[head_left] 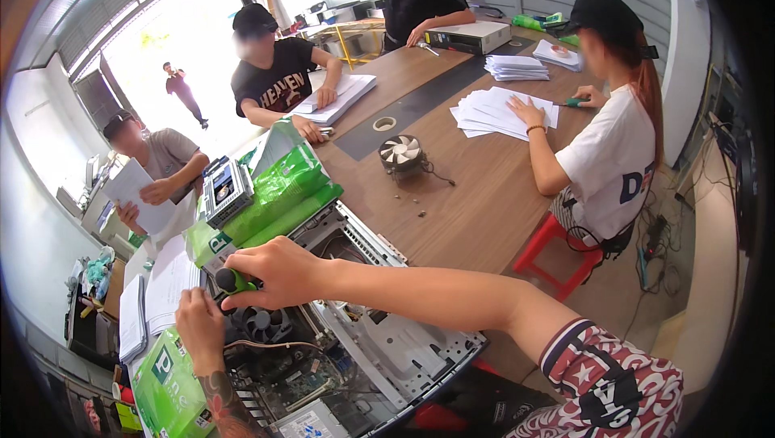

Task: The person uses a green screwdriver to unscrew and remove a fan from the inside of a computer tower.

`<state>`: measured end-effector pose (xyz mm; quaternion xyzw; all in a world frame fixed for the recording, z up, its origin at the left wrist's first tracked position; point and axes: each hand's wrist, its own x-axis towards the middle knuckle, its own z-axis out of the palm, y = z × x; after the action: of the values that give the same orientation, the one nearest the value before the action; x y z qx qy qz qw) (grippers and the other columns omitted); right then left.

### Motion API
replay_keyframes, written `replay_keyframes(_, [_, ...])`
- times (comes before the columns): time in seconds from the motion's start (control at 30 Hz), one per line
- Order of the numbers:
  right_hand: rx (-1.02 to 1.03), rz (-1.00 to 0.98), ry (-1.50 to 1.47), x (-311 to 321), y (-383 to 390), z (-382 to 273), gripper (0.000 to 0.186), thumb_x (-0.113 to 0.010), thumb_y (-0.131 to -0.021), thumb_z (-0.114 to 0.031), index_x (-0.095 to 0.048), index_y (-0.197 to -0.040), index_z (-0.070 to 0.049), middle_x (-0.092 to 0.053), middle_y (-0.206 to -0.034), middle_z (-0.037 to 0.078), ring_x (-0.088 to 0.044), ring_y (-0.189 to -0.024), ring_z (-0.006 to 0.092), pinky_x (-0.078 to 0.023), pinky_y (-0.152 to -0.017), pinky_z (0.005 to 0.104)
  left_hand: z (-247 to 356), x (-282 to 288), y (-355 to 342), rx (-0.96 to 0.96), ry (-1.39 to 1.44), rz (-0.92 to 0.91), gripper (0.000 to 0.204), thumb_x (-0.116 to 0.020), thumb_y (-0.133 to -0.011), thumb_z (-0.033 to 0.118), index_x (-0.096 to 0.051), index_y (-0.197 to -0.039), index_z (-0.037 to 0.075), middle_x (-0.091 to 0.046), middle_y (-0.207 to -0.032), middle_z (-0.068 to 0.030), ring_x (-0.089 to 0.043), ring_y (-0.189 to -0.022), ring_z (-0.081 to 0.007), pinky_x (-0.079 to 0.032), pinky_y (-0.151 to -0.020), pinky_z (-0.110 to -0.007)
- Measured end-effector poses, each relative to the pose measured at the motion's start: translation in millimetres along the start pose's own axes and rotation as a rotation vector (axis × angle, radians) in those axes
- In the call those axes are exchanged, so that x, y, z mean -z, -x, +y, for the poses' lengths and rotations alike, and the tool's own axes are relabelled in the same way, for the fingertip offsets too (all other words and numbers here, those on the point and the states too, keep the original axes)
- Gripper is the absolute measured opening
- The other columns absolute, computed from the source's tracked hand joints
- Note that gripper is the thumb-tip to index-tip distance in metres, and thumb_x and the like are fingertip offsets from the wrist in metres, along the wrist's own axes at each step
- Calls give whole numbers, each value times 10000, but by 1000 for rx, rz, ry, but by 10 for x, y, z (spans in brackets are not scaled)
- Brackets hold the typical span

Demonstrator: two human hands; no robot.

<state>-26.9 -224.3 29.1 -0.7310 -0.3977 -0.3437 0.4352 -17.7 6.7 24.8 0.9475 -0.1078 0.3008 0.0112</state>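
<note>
An opened desktop computer case lies in front of me, its inside exposed. My right hand reaches across it from the right and is closed around a screwdriver with a green and black handle. The screwdriver's tip is hidden. Close beside it, at the case's far left edge, my left hand has its fingers bent together; what they hold or press on cannot be made out. Below my hands, inside the case, sit a black fan and a green circuit board.
A cooler fan with a cable, loose screws and a tape roll lie on the wooden table. Green paper packs and a metal box-shaped unit stand left. Several people sit around with paper stacks.
</note>
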Motion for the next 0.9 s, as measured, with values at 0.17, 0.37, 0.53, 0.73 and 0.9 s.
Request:
replay_keyframes(0.17, [-33, -12, -25, 37, 5, 0, 429, -742, -821, -425, -592, -916, -34, -635, -766, 109, -645, -672, 327, -502, -594, 386, 357, 125, 12, -244, 249, -207, 156, -586, -857, 136, -622, -907, -7, -632, -850, -174, -620, -798, -394, -495, -685, -483])
replay_keyframes(0.37, [-88, 21, -14, 63, -34, 8, 437, -724, -838, -441, -588, -874, -28, -629, -737, 133, -638, -655, 331, -492, -597, 387, 345, 13, 67, -230, 298, -257, 154, -618, -853, 157, -635, -884, 7, -649, -865, -167, -629, -786, -385, -498, -686, -472])
replay_keyframes(0.53, [-139, 48, 23, 90, -35, 51, 470, -710, -842, -475, -580, -818, -23, -601, -691, 149, -611, -609, 334, -469, -575, 398, 430, 61, 52, -236, 379, -240, 156, -629, -864, 184, -607, -877, 29, -639, -852, -145, -627, -773, -376, -489, -669, -466])
replay_keyframes(0.73, [-114, 123, 31, 20, -32, 69, 477, -721, -840, -467, -565, -795, -19, -564, -650, 126, -577, -544, 280, -444, -529, 372, 421, 59, 57, -219, 359, -251, 177, -627, -880, 210, -580, -875, 40, -621, -832, -137, -619, -764, -373, -475, -655, -463])
replay_keyframes(0.9, [-141, 152, 33, 66, -39, 33, 479, -728, -837, -466, -559, -783, -21, -522, -598, 105, -541, -504, 246, -423, -504, 348, 400, 70, 58, -198, 399, -298, 229, -663, -835, 236, -568, -904, 39, -611, -867, -134, -621, -824, -360, -485, -698, -445])
